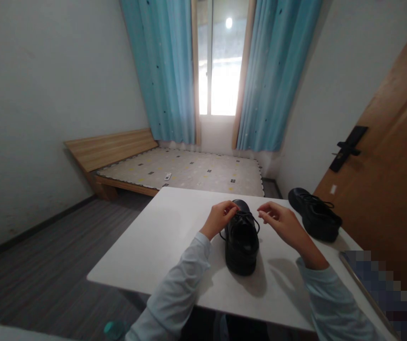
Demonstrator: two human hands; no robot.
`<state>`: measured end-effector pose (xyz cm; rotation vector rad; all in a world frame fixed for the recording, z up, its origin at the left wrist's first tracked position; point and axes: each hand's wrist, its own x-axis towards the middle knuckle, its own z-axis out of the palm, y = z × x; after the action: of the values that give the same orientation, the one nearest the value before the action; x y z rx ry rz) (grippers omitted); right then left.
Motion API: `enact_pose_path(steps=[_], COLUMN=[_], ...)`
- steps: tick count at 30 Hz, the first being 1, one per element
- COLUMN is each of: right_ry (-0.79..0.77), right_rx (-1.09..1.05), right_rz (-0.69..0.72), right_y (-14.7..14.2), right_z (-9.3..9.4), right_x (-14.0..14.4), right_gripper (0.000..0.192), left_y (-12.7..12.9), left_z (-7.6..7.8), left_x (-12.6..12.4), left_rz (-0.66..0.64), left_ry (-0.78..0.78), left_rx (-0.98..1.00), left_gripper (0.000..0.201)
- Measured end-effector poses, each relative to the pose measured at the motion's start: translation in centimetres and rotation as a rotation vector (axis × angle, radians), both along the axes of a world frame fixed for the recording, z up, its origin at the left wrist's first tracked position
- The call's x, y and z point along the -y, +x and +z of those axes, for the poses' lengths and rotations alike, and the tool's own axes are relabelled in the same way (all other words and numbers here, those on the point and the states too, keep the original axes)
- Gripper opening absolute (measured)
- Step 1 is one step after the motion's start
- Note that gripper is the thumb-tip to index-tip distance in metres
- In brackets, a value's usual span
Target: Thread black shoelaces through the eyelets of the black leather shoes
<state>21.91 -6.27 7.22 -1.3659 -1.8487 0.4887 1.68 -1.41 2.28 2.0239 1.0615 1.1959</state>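
Two black shoes sit on a white tabletop (160, 237): the near shoe (241, 244) stands in the middle, heel toward the person and toe pointing at the window, while the second shoe (315, 213) lies well apart at the far right corner, close to a brown wooden door (395, 189) with a dark handle (347, 148). The left hand (219, 218) has its grip pinched shut on a lace (249, 217) at the shoe's left side, fingers curled over the eyelets. The right hand (281, 222) hovers just right of the shoe, fingertips drawn together near the lace; whether they actually hold it cannot be told. Both arms wear pale blue sleeves. A blurred rectangular object lies at the tabletop's right edge. Beyond the tabletop a low wooden bed (185, 168) with a patterned mattress stands under a bright window (221, 61) flanked by blue curtains (164, 71). Grey plank flooring (54, 265) runs along plain pale walls.
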Motion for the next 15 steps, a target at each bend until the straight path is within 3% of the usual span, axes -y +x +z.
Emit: enact_pose_path(steps=[9,15], right_ry=[0.01,-0.011], right_rx=[-0.003,0.043], right_rz=[0.008,0.038], right_y=[-1.0,-0.4], right_z=[-1.4,-3.4], right_x=[-3.0,-3.9], right_gripper=[0.016,0.017], left_y=[-0.3,-0.3], left_z=[-0.3,-0.4], left_x=[-0.5,-0.5], left_rz=[0.119,-0.036], left_ry=[-0.08,-0.243], left_rx=[-0.045,0.077], left_gripper=[0.023,0.026])
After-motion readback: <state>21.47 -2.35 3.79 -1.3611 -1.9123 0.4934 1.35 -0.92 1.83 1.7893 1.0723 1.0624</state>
